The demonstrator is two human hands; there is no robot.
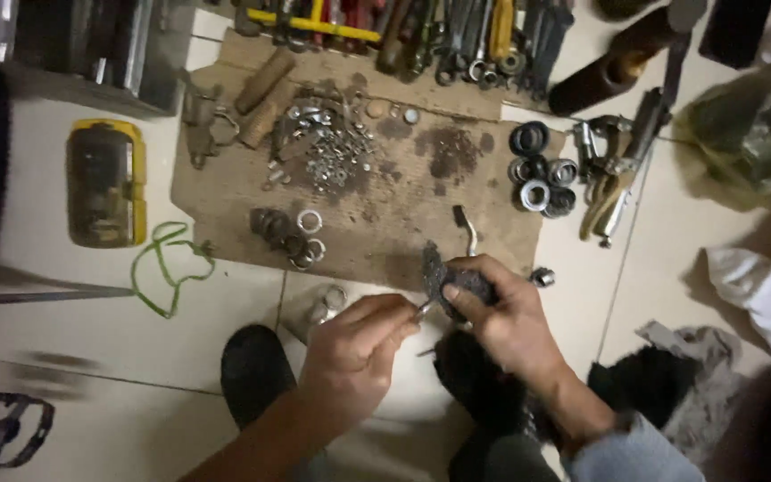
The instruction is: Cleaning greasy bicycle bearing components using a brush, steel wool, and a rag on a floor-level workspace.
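Note:
My right hand [503, 314] grips a dark, greasy metal part [453, 282] wrapped partly in a dirty rag, held just above the near edge of a cardboard sheet [225, 187]. My left hand [356, 350] pinches a thin metal tool [425, 309] whose tip touches the part. A bent silver rod [466, 228] lies on the cardboard just beyond the part. Both hands are close together over the tiled floor.
On the cardboard lie a heap of small nuts and washers [325, 145], rings [289, 234] and bearings [539, 170]. Wrenches and tools [457, 36] line the far edge. A yellow case [105, 182], a green cord [169, 262], pliers [616, 178], a pedal [0, 428] and rags [680, 375] surround them.

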